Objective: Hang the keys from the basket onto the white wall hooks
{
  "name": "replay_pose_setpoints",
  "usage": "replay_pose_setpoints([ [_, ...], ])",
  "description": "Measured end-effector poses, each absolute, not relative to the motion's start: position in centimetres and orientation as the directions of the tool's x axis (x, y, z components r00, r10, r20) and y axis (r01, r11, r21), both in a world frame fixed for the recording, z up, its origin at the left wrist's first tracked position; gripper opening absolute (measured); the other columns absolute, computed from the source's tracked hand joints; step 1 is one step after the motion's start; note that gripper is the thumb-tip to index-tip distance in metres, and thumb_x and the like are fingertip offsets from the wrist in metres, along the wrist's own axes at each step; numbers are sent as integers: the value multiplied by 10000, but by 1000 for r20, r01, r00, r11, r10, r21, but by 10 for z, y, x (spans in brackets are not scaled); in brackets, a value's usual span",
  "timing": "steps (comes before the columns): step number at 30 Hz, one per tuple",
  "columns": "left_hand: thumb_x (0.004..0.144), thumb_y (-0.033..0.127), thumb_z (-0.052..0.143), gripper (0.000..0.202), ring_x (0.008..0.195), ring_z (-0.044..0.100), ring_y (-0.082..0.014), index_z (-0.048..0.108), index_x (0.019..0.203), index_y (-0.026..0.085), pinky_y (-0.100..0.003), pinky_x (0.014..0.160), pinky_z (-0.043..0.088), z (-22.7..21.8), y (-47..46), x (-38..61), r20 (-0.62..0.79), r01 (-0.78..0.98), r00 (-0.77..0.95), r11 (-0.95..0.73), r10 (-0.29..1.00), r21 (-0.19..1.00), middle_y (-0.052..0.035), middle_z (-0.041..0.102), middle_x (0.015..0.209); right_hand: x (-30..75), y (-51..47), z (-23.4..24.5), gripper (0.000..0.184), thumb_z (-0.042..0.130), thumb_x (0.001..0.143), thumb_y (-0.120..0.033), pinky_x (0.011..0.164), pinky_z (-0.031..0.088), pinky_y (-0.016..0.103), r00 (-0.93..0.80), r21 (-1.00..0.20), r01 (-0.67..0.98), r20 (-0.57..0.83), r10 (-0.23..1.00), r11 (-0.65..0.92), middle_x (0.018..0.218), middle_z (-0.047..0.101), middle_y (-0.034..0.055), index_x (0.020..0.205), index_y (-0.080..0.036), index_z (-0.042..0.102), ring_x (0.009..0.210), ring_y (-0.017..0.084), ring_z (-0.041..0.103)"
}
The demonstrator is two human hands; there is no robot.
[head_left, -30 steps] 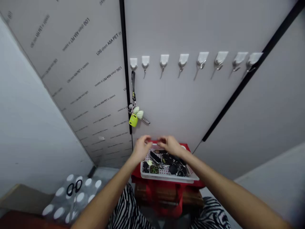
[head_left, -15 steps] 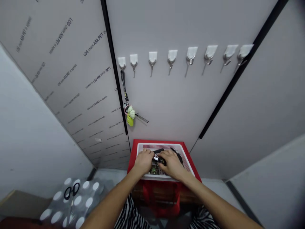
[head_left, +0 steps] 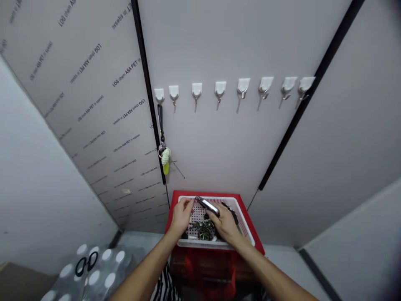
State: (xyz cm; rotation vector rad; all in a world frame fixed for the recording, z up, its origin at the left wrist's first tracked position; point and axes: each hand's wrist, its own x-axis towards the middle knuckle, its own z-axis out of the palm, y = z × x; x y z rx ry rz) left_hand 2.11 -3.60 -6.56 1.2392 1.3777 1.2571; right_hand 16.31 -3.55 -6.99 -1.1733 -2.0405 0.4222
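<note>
My right hand [head_left: 226, 221] is closed on a slim, shiny silver-and-dark object [head_left: 207, 205], held tilted over the white basket [head_left: 216, 245]; its exact kind is not clear. Close to that object's far end, my left hand [head_left: 181, 215] has its fingertips pressed together over the basket's left side. Whatever they pinch is too small to make out. Inside the basket, a tangle of dark trinkets with a green-marked round piece [head_left: 205, 233] lies near the front. Black items [head_left: 232, 211] rest along the right side, partly behind my right hand.
The basket stands on a red box [head_left: 257, 246]. On the grey panel behind is a row of several white hooks [head_left: 220, 88]; a keychain bunch [head_left: 165, 156] hangs from the leftmost. Black-handled scissors [head_left: 87, 264] lie on wrapped bottles [head_left: 94, 278] at lower left.
The slim shiny object has been raised from among the basket's contents in my right hand. My left hand has drawn away leftward, uncovering the perforated basket floor. The view has shifted slightly.
</note>
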Motion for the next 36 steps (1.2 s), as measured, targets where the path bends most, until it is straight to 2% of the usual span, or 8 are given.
replay_pose_setpoints([
  [2, 650, 360, 371, 270, 509, 470, -105, 478, 688, 116, -231, 504, 366, -60, -34, 25, -143, -176, 43, 148, 989, 973, -22, 493, 574, 162, -37, -69, 295, 410, 694, -251, 722, 341, 296, -432, -549, 555, 451, 781, 625, 907, 553, 52, 976, -196, 481, 811, 157, 476],
  [4, 629, 312, 422, 222, 520, 482, -94, 474, 709, 111, -215, 520, 367, -53, -33, 26, -159, -403, 95, 184, 983, 897, -14, 501, 567, 162, -38, -68, 317, 421, 686, -213, 722, 349, 297, -515, -531, 521, 429, 742, 668, 920, 551, 45, 999, -212, 467, 815, 153, 477],
  [6, 564, 187, 496, 189, 534, 487, -81, 468, 736, 113, -193, 530, 361, -46, -32, 25, -151, -508, 95, 178, 984, 843, -2, 509, 581, 162, -38, -68, 326, 419, 679, -179, 731, 352, 300, -521, -540, 517, 418, 744, 665, 932, 548, 47, 1000, -211, 467, 825, 152, 477],
  [12, 466, 9, 506, 330, 521, 472, -53, 464, 772, 128, -162, 493, 342, -32, -37, 17, -157, -522, 226, 256, 961, 814, 19, 508, 619, 170, -38, -69, 330, 443, 646, -167, 760, 348, 332, -486, -585, 529, 384, 785, 614, 939, 548, 56, 971, -197, 490, 843, 165, 481],
  [21, 546, 47, 534, 249, 621, 498, -79, 466, 772, 124, -227, 631, 388, -31, -38, 14, -144, -612, 257, 276, 956, 741, -7, 508, 661, 163, -42, -66, 303, 408, 659, -176, 782, 362, 293, -265, -849, 328, 338, 903, 414, 935, 539, 50, 953, -167, 481, 852, 143, 484],
  [25, 597, 85, 500, 205, 639, 502, -81, 461, 796, 113, -213, 635, 386, -26, -32, 13, -109, -708, 129, 169, 986, 685, -27, 515, 672, 167, -39, -68, 319, 386, 656, -159, 779, 365, 304, -241, -856, 331, 330, 913, 397, 950, 532, 49, 959, -172, 484, 856, 145, 482],
  [30, 630, 211, 479, 208, 486, 456, -59, 458, 818, 125, -183, 478, 351, -18, -29, 21, -45, -594, 41, 60, 998, 802, 14, 481, 569, 175, -36, -69, 444, 343, 569, -41, 852, 301, 308, -344, -771, 447, 320, 883, 453, 965, 532, 37, 957, -181, 508, 908, 133, 456],
  [36, 620, 195, 454, 176, 566, 466, -98, 551, 747, 120, -212, 579, 359, -19, -35, 38, 131, -117, 149, -114, 980, 987, -7, 535, 589, 158, -32, -24, 337, 402, 661, -243, 774, 367, 293, -149, -818, 410, 375, 915, 403, 931, 541, 79, 963, -121, 490, 841, 148, 488],
])
